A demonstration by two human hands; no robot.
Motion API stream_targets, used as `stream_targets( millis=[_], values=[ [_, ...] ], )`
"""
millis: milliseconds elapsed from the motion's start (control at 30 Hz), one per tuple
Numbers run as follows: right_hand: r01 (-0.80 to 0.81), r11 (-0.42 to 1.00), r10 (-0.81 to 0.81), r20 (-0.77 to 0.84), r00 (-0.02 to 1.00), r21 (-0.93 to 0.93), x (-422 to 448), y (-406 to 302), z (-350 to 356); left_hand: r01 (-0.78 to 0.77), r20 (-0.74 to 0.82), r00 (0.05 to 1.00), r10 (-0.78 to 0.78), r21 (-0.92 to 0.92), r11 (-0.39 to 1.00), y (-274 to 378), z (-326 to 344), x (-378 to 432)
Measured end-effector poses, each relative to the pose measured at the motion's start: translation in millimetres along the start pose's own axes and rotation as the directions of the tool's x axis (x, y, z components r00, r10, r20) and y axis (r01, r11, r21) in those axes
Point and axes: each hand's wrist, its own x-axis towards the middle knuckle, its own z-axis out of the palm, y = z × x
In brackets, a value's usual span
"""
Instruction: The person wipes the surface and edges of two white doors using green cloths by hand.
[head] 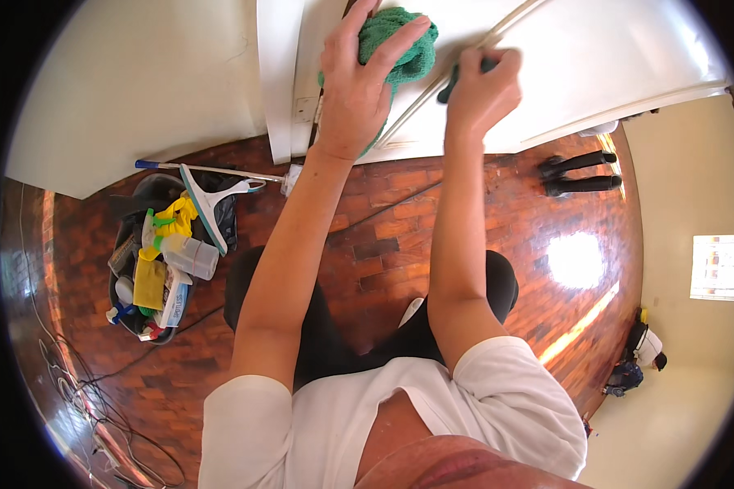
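Observation:
My left hand (356, 82) is at the edge of a white panelled door (563, 67), with a bunched green cloth (400, 46) under its thumb and fingers. Part of that cloth hangs down behind the wrist. To the right, my right hand (483, 85) is closed around a small dark green pad or cloth (449, 88), which touches the door beside a raised strip of moulding (413, 113). Most of this dark piece is hidden by the fingers.
On the wooden parquet floor (373, 244), at left, stands a caddy (174, 327) with spray bottles (189, 255), yellow gloves (180, 217) and a sponge (149, 283). A squeegee (211, 202) leans there. Cables (98, 397) lie lower left. Another person's legs (587, 174) stand at right.

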Motion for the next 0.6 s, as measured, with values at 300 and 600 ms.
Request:
stream_targets(
  millis=[300,600],
  values=[
    [-0.081,0.992,0.074,0.067,0.995,0.092,-69,33,18,0.052,0.035,0.998,-0.052,0.007,0.999,0,-1,-4],
    [-0.153,0.986,0.146,0.094,0.985,0.072,-161,82,44,-0.004,0.018,1.0,0.004,0.0,1.0,7,5,1]
  ],
)
